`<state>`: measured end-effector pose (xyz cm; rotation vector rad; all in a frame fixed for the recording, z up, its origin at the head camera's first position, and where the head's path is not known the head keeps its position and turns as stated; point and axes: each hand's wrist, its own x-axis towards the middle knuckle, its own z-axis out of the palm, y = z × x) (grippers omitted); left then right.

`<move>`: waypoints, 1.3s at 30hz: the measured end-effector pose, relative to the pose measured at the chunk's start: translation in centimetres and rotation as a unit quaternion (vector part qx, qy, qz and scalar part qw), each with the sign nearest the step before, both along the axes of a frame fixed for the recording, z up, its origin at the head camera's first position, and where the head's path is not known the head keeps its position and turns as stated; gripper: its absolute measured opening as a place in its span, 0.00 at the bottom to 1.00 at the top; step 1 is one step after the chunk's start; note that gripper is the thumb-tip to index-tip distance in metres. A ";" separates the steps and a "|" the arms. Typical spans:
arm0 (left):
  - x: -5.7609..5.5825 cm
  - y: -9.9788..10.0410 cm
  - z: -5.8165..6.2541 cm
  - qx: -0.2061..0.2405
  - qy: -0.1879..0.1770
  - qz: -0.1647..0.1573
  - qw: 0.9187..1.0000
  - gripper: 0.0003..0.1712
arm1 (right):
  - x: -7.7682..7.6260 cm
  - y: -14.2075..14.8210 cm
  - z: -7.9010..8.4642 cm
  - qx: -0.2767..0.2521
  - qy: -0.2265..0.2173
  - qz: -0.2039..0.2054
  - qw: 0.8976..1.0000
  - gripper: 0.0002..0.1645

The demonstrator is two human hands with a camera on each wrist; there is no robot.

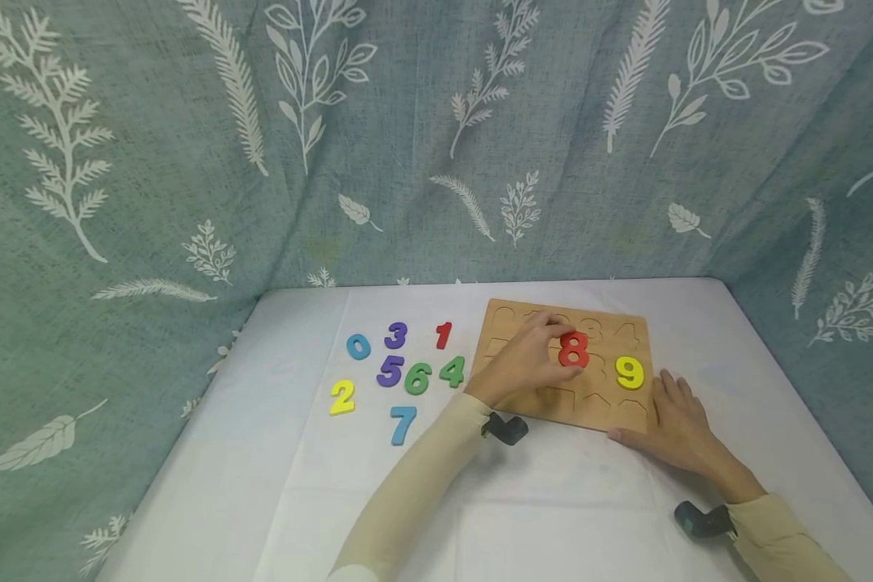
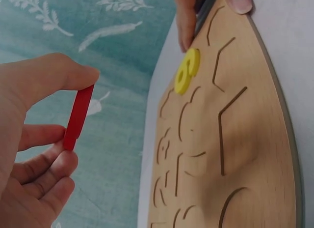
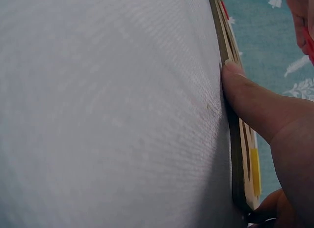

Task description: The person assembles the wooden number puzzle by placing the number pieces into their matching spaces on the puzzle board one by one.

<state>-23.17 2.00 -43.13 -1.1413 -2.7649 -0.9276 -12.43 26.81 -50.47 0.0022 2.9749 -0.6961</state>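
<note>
The left hand (image 1: 527, 356) pinches the red 8 (image 1: 573, 350) between thumb and fingertips, one at each end. The 8 is raised above the board (image 1: 596, 388) — the left wrist view shows it edge-on and apart from the wood. The right hand (image 1: 680, 424) lies at the near right corner of the board, fingers extended and gripping nothing: the thumb touches the near edge and the other fingers rest along the right edge.

The yellow 9 (image 1: 638, 377) lies on the board, toward its right end, standing higher than the wood around it. Carved number outlines run in rows across the board, some hidden by the left hand.

Eight more numbers lie left of the board: the green 4 (image 1: 457, 375) nearest to it, then the red 1 (image 1: 444, 335), the green 6 (image 1: 410, 378), the purple 5 (image 1: 391, 371) and purple 3 (image 1: 402, 335), the blue 7 (image 1: 402, 426), the blue 0 (image 1: 351, 346) and the yellow 2 (image 1: 343, 398). A white-covered surface (image 1: 553, 501) carries the board; beyond it hangs a leaf-patterned curtain (image 1: 407, 218).
</note>
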 end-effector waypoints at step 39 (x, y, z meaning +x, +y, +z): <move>-2.1 4.9 -3.7 -0.054 -0.021 -0.018 0.998 0.35 | 0.0 0.1 -0.1 -0.014 -0.011 -0.011 1.000 0.80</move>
